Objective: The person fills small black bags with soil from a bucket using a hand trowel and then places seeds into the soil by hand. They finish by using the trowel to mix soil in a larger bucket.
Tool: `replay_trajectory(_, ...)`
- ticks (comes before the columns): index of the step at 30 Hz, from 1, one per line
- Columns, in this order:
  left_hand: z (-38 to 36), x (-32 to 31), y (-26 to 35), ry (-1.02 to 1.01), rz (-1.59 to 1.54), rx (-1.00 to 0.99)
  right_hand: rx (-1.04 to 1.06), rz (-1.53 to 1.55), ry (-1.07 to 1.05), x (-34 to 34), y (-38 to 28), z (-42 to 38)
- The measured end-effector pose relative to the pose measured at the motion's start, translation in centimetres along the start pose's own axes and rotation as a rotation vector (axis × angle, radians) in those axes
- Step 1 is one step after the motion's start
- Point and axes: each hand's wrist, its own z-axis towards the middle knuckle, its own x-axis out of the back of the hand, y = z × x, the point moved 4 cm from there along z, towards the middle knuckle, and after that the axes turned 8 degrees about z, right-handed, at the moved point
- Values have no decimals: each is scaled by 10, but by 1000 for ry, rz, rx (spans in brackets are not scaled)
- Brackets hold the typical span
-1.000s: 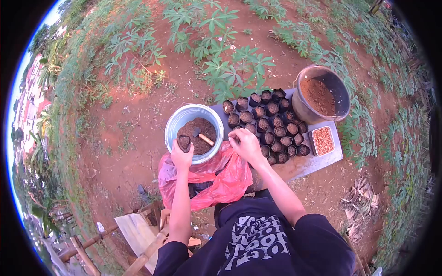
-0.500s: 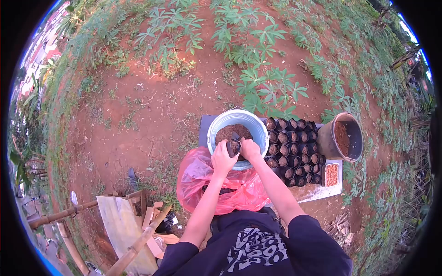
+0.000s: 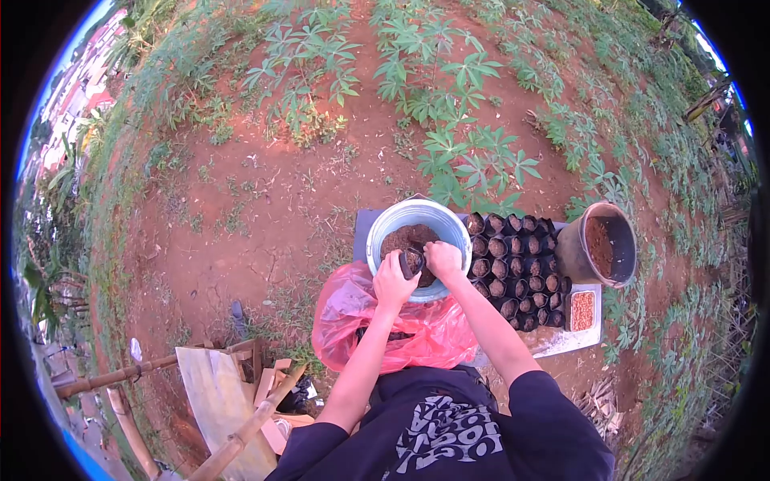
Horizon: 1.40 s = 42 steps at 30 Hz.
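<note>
My left hand [image 3: 393, 282] is closed around a small black planting bag [image 3: 411, 263], held upright over the near side of a light blue bucket [image 3: 457, 226]. Dark, crumbly soil [image 3: 399, 238] lies inside the bucket. Just right of the bag, my right hand [image 3: 443, 259] is closed and reaches down over the soil. A dark shape shows by its fingers, but I cannot make out what it is.
Rows of soil-filled black planting bags [image 3: 516, 267] stand right of the bucket. Beyond them are a bucket of reddish soil [image 3: 600, 244] and a tray of orange-red grains [image 3: 582, 310]. A pink plastic bag [image 3: 345, 321] lies in front; bamboo poles [image 3: 249, 425] are lower left.
My right hand has shifted slightly away from the bag's mouth, toward the bucket's far right side. The dark pointed piece at the bag's opening has moved with it. My left hand still holds the bag.
</note>
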Motion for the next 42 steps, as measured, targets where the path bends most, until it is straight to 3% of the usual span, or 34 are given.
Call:
replay_trajectory(6, -2, -1, 1, 4, 10, 29, 185, 208, -382, 12, -8, -11)
replay_trajectory(8, -1, -1, 2, 16, 18, 34, 184, 116, -467, 21, -17, -22)
replay_trajectory(16, -2, -5, 2, -5, 68, 45, -35, 310, 13, 32, -18, -46)
replay_trajectory(20, -2, -5, 2, -7, 101, 57, -167, 354, 77, 30, -15, -37)
replay_trajectory(28, -1, -8, 4, -10, 179, 81, -166, 462, 179, 34, -13, -40)
replay_trajectory(42, -7, -9, 8, -27, 252, 122, -80, 458, 127, 42, -16, -49)
